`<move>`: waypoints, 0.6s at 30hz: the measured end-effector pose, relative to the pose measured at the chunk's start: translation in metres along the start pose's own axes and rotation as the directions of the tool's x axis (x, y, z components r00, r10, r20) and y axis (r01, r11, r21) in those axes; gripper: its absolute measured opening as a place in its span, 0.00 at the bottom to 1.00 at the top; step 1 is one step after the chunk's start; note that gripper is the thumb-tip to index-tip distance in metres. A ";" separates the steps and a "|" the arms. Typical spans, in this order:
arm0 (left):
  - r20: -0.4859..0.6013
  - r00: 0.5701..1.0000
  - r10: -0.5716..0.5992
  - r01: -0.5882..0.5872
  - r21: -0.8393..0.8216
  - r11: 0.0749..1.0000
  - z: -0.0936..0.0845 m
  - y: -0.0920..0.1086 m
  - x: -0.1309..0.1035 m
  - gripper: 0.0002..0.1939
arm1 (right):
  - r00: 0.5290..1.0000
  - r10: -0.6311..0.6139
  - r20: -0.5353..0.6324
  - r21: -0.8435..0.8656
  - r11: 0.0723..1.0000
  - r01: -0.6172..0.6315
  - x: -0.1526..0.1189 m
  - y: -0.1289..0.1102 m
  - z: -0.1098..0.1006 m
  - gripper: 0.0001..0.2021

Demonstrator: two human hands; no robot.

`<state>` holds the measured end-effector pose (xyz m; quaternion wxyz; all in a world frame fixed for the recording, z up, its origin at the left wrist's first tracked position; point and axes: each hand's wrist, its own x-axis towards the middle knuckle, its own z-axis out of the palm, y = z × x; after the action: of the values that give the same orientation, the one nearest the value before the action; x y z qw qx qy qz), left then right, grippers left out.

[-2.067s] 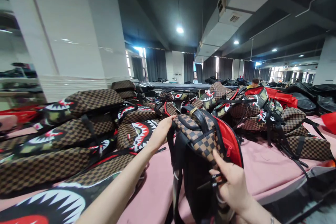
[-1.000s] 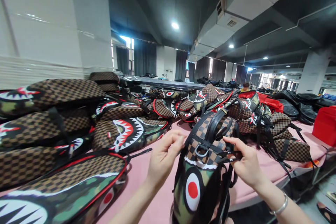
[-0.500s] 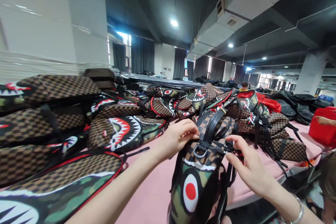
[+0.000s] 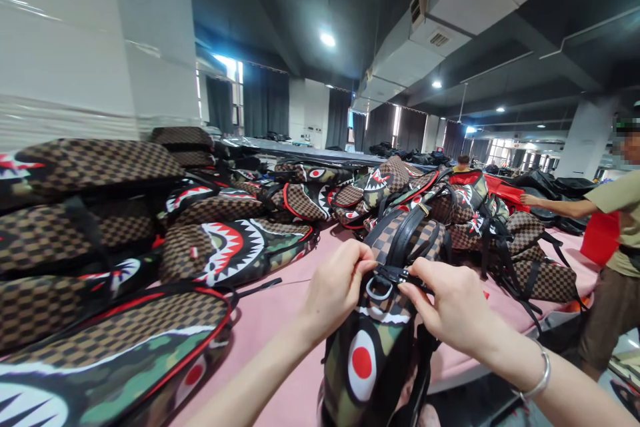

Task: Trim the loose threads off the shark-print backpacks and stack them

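Note:
A backpack (image 4: 363, 360) with brown check, green camouflage and a red-and-white eye stands upright before me. Across its upper part runs a narrow black strap (image 4: 393, 273), with a metal D-ring (image 4: 379, 288) just below. My left hand (image 4: 337, 287) pinches the strap's left end, thumb and fingertips together. On the other side, my right hand (image 4: 450, 300) is closed in a pinch on the strap's right part; fine hardware between the fingertips is too small to make out. A black carry handle (image 4: 404, 233) arches above both hands.
Similar shark-mouth backpacks (image 4: 235, 250) lie piled on the pink tabletop (image 4: 270, 333) to the left and behind. Another check backpack (image 4: 125, 347) lies at the front left. At the right, a person (image 4: 613, 227) reaches an arm over red bags (image 4: 600, 237).
My right hand has moved left and closed its pinch on the strap, nearer to my left hand. A person at the right has come further into view, arm outstretched.

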<state>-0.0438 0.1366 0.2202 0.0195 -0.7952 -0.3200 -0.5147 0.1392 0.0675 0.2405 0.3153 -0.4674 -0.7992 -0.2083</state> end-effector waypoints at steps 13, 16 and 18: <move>-0.128 0.913 -0.387 0.228 -0.626 0.745 -0.024 -0.010 -0.005 0.14 | 0.996 0.044 -0.083 0.253 0.967 -0.021 -0.012 0.006 0.008 0.07; -0.031 0.834 -0.550 0.351 -0.739 0.575 -0.019 -0.045 -0.025 0.22 | 0.987 0.018 -0.163 0.299 0.954 0.032 -0.027 0.003 0.015 0.11; 0.068 0.793 -0.605 0.521 -0.590 0.617 -0.002 -0.067 -0.049 0.22 | 0.984 -0.045 -0.174 0.267 0.959 0.091 -0.036 -0.003 0.022 0.17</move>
<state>-0.0939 0.1650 0.1606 -0.3647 -0.5827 -0.3785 -0.6198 0.1432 0.0578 0.1995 0.4348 -0.3724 -0.8070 -0.1450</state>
